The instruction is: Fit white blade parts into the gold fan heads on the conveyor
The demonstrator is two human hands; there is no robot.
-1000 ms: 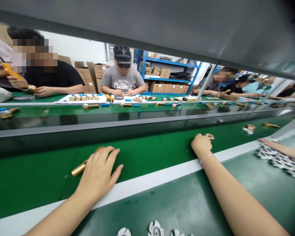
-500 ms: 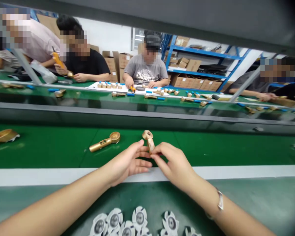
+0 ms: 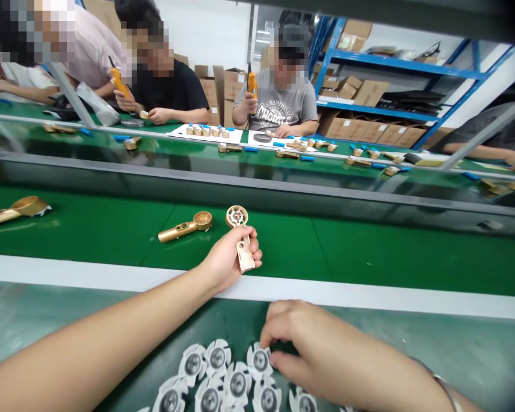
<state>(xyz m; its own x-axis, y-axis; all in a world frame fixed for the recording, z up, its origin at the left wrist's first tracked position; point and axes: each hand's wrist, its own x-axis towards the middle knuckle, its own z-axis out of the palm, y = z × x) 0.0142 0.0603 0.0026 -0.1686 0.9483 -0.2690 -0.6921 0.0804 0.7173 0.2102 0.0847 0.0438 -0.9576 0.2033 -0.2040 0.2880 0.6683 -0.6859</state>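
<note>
My left hand (image 3: pixel 229 257) grips a gold-coloured handled device (image 3: pixel 244 254) above the green belt's near edge, its round open head (image 3: pixel 237 216) facing up and showing an inner ring. My right hand (image 3: pixel 317 349) lies lower, its fingertips among a loose pile of white lobed discs with grey centres (image 3: pixel 236 383). I cannot tell whether it has hold of one. A second gold device (image 3: pixel 184 228) lies on the belt just beyond my left hand, and a third (image 3: pixel 15 210) lies at the far left.
A green conveyor belt (image 3: pixel 390 254) with a white edge strip (image 3: pixel 90 273) runs across in front of me. Beyond a grey rail (image 3: pixel 257 183), co-workers (image 3: pixel 283 97) sit at a second belt with gold parts and blue pieces. Blue shelving (image 3: pixel 395 86) holds cardboard boxes.
My right hand has let go of the gold device and moved down to the white discs. My left hand now holds the device alone, with its round head turned up.
</note>
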